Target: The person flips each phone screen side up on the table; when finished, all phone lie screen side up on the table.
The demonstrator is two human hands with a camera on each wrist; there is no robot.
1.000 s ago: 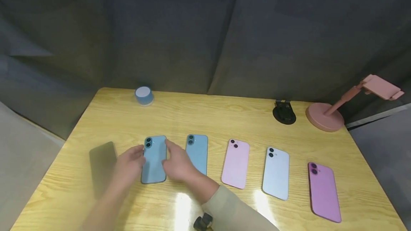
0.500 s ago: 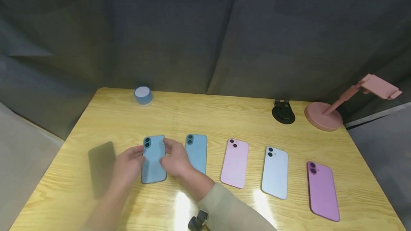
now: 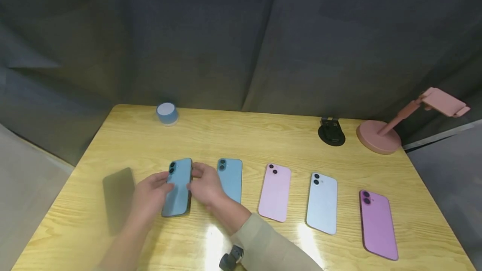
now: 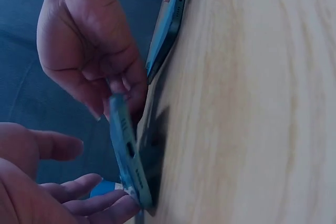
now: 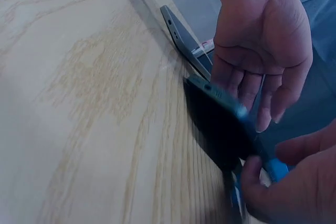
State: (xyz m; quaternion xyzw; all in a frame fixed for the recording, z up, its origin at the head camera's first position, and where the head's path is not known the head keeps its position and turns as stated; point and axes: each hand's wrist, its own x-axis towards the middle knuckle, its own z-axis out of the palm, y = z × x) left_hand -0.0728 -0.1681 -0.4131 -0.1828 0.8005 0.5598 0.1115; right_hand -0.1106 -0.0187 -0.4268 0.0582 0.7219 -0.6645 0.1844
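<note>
A blue phone (image 3: 179,191), camera side up, is tilted with its right edge raised off the wooden table. My right hand (image 3: 206,185) pinches that raised edge; in the right wrist view my right hand (image 5: 299,182) has fingers at the edge of the phone (image 5: 215,121), whose dark face shows. My left hand (image 3: 149,193) is at the left edge; in the left wrist view, fingers of my left hand (image 4: 58,187) touch the lower edge of the phone (image 4: 130,156), thumb held apart. A second blue phone (image 3: 231,177) lies just right, partly behind my right hand.
Pink (image 3: 276,191), white (image 3: 322,204) and magenta phones (image 3: 378,225) lie to the right, a dark phone (image 3: 118,195) to the left. Along the back stand a blue round container (image 3: 167,113), a black stand (image 3: 332,132) and a pink phone stand (image 3: 378,137).
The blue phone between my hands has gone from nearly flat to tilted, its right edge rising and its lower end shifting slightly left. My right fingers have closed on that edge.
</note>
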